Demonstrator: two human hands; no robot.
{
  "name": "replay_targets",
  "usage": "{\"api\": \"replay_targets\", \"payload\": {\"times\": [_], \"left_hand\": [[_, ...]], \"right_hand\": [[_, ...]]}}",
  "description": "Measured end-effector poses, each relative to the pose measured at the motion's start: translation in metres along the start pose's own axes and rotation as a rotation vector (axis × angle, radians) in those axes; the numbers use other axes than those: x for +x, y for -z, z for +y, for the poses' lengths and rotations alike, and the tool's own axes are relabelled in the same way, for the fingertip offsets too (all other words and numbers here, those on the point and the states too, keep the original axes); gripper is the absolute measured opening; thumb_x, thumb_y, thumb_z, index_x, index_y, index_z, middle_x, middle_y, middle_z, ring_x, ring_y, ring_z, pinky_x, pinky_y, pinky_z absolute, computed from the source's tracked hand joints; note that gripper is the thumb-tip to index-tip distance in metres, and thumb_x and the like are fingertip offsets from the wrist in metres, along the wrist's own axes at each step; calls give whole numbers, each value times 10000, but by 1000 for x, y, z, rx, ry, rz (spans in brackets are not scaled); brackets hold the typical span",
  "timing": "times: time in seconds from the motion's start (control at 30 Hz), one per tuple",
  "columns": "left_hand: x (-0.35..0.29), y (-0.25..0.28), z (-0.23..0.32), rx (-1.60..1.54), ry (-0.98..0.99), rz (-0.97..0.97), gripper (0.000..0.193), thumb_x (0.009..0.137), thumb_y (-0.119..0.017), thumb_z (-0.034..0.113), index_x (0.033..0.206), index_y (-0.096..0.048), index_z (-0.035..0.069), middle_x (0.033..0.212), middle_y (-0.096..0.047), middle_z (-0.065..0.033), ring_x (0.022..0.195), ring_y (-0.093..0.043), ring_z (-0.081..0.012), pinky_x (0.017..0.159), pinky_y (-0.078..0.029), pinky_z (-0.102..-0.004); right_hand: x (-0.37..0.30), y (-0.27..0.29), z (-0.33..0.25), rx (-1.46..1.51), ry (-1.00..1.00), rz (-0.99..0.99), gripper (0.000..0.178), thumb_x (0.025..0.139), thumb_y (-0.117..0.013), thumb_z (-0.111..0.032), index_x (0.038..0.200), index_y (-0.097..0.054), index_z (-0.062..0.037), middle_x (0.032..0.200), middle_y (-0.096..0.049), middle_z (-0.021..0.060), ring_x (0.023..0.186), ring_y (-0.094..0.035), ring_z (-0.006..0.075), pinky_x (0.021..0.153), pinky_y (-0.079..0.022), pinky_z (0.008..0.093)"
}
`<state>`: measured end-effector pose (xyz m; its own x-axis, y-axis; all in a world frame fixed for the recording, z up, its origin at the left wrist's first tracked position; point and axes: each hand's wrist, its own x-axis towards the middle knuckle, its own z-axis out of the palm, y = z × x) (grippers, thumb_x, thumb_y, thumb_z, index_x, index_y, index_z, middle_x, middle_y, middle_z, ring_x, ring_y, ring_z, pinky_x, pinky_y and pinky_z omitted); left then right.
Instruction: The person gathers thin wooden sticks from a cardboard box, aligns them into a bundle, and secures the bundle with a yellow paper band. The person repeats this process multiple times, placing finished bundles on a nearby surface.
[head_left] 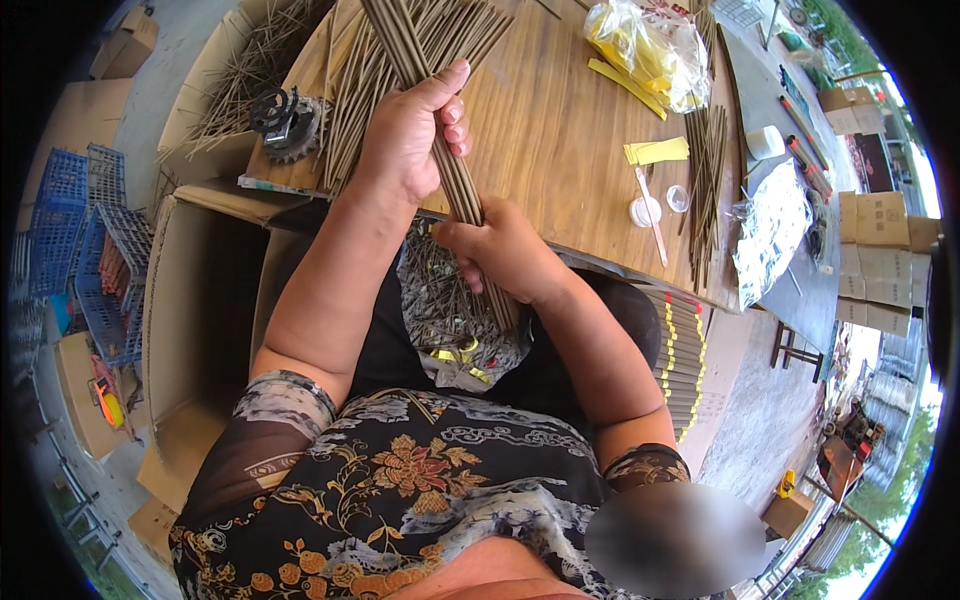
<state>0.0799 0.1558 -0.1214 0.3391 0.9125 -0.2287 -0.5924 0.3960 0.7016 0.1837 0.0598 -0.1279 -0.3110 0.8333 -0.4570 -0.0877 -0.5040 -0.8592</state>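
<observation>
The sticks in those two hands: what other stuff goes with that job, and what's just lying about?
Seem to belong:
- stick bundle, held by the left hand and right hand
- loose sticks
- yellow strips, perhaps

Probably just lying about:
- blue crates
- stacked cardboard boxes
- silvery sheet

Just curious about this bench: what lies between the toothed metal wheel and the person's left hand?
Loose brown sticks lie between the toothed metal wheel and the left hand, as the head view shows.
</observation>
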Motion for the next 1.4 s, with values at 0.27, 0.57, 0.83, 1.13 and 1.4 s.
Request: {"api": "replay_targets", "payload": {"times": [0.27,0.57,0.83,1.13,1.4], "left_hand": [[0,0,3,-30,13,-5,255,821,-591,230,635,-455,121,510,-415,39,425,-390,-58,407,-339,-202],[6,9,4,-147,68,-129,257,812,-603,250,640,-463,119,520,-439,29,438,-409,-63,419,-345,-199],[-5,-2,-6,-44,10,-20,268,799,-619,270,640,-452,132,535,-453,19,463,-424,-84,456,-356,-214],[-4,6,4,-61,-76,-16,312,782,-631,327,644,-420,144,539,-411,30,466,-401,-90,448,-343,-216],[-4,11,6,-19,-104,-50,295,788,-625,327,673,-434,134,558,-436,14,478,-416,-99,466,-359,-226]], "right_hand": [[3,6,3,-17,-9,-31,135,801,-556,-128,781,-457,-38,549,-458,11,380,-429,94,360,-365,220],[-3,8,1,72,-74,-130,199,805,-543,-172,778,-462,7,542,-496,52,424,-500,135,396,-415,275],[6,6,6,-522,129,240,256,774,-559,-196,823,-470,39,587,-540,115,518,-556,206,497,-449,342],[3,9,-2,-493,404,328,349,728,-664,-266,871,-517,17,755,-569,133,718,-574,213,633,-457,337],[1,12,-10,-558,385,409,256,712,-665,-251,738,-589,-8,724,-576,118,685,-572,237,621,-450,324]]}}
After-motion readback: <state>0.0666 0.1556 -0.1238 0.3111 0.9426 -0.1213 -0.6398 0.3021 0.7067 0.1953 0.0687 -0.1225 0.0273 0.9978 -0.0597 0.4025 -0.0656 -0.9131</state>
